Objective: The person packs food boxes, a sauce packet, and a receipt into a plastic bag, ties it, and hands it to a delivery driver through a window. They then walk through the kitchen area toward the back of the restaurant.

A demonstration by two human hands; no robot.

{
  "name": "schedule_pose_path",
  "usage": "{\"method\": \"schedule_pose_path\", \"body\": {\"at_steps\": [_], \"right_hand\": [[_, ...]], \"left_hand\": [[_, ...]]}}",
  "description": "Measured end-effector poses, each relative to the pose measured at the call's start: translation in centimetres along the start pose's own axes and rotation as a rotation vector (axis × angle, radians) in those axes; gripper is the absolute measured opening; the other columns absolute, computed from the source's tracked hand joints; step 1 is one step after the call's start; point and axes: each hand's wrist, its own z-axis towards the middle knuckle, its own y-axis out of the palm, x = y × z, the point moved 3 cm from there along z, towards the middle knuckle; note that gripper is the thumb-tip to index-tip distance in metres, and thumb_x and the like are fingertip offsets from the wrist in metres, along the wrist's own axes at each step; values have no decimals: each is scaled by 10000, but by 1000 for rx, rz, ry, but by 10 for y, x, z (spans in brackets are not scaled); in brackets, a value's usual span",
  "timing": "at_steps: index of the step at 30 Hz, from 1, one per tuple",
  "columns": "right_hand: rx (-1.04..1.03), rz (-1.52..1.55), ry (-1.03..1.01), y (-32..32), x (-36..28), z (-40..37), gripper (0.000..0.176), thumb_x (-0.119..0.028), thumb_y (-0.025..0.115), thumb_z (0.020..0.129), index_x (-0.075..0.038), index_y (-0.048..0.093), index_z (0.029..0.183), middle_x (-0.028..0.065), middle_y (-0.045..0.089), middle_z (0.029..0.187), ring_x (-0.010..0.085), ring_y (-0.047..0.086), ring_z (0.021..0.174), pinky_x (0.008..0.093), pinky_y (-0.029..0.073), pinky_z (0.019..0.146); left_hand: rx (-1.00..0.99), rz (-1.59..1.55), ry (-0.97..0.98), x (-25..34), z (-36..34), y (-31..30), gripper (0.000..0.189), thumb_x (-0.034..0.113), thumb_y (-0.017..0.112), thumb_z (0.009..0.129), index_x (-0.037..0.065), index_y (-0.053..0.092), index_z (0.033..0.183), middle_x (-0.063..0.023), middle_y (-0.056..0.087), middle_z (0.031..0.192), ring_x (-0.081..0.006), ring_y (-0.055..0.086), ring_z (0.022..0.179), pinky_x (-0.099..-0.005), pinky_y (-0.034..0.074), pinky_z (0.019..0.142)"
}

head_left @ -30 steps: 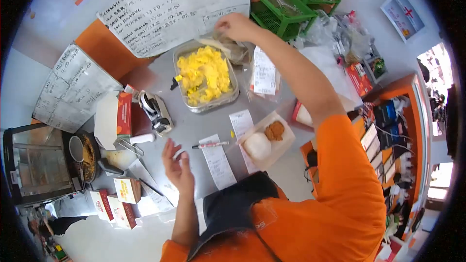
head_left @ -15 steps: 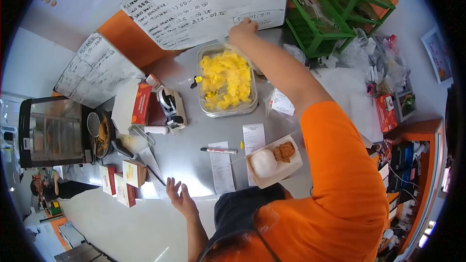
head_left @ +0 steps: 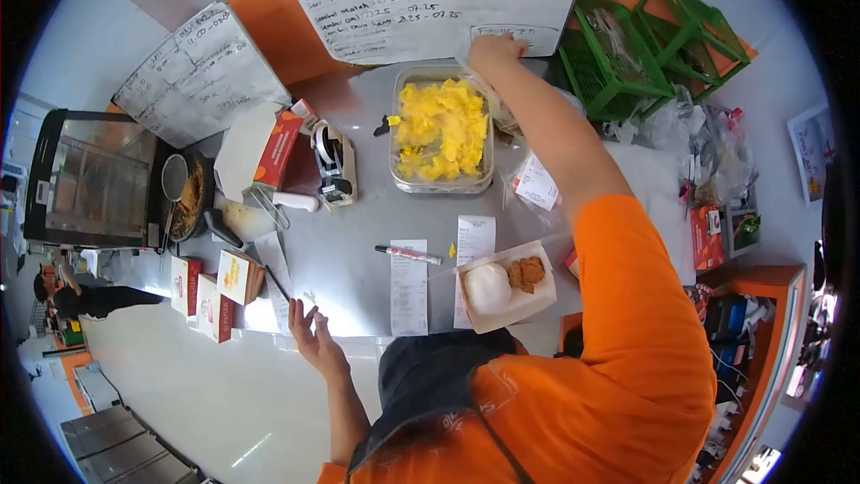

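My right hand (head_left: pixel 498 47) reaches to the lower right part of the whiteboard (head_left: pixel 421 0), fingers curled near a boxed note; what they hold, if anything, is too small to tell. Below it stands a clear tub (head_left: pixel 441 186) of yellow scrambled egg (head_left: pixel 441 125). My left hand (head_left: pixel 315 337) hovers at the table's front edge, fingers apart, beside a black stick-like item (head_left: pixel 276 281). A paper tray (head_left: pixel 518 315) with white rice (head_left: pixel 488 288) and a brown fried piece (head_left: pixel 527 274) lies near my body, beside two receipts (head_left: pixel 409 298) and a marker (head_left: pixel 408 254).
Green baskets (head_left: pixel 618 58) and plastic bags stand at the back right. On the left are a tape dispenser (head_left: pixel 334 164), a pan (head_left: pixel 190 202), small boxes (head_left: pixel 215 305) and a glass display case (head_left: pixel 94 179). Another person (head_left: pixel 98 296) is at the far left.
The view has shifted, so the table items appear farther right or higher. My right hand remains at the whiteboard, and my left hand stays raised near the front edge.
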Motion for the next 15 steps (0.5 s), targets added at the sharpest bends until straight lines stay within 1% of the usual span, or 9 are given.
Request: {"method": "schedule_pose_path", "body": {"at_steps": [2, 5, 8, 11, 14, 15], "right_hand": [[71, -15, -21, 0, 8, 5, 362, -198, 562, 841, -105, 641, 1182, 127, 573, 1282, 373, 447, 1204, 605, 348, 737], [89, 184, -23, -9, 23, -2, 368, -204, 601, 828, -97, 647, 1177, 125, 600, 1238, 383, 491, 1166, 607, 344, 799], [238, -55, -149, -19, 22, -17, 300, -199, 621, 828, -79, 681, 1096, 112, 669, 1096, 347, 600, 1016, 548, 412, 747], [64, -106, -436, -61, 30, -11, 306, -239, 661, 823, -38, 683, 1053, 108, 697, 965, 301, 654, 838, 452, 478, 697], [278, 230, -640, -108, 56, -44, 243, -157, 655, 864, -21, 664, 1065, 60, 698, 882, 193, 625, 726, 296, 500, 713], [205, 425, -665, -112, 61, -50, 264, -183, 659, 867, 3, 661, 1055, 67, 696, 882, 188, 633, 745, 306, 504, 706]], "left_hand": [[10, -31, -40, -4, 0, -3, 410, 97, 534, 945, -25, 475, 1331, -121, 365, 1452, -227, 544, 1102, -332, 498, 861], [15, -54, -60, -11, 6, -5, 416, 100, 544, 940, -10, 478, 1336, -114, 369, 1451, -223, 543, 1100, -330, 497, 863], [-2, -58, -32, -16, 11, -6, 423, 99, 552, 935, 7, 479, 1341, -105, 374, 1449, -216, 542, 1098, -328, 498, 863], [-12, -68, -8, -16, 14, -6, 432, 94, 554, 930, 18, 474, 1348, -100, 386, 1442, -209, 542, 1095, -323, 497, 863], [-15, -86, -25, -18, 15, -6, 435, 88, 553, 930, 19, 467, 1351, -100, 396, 1437, -203, 548, 1082, -316, 496, 864], [-19, -100, -39, -20, 15, -7, 435, 87, 552, 931, 18, 465, 1351, -101, 397, 1436, -202, 551, 1077, -314, 495, 863]]}}
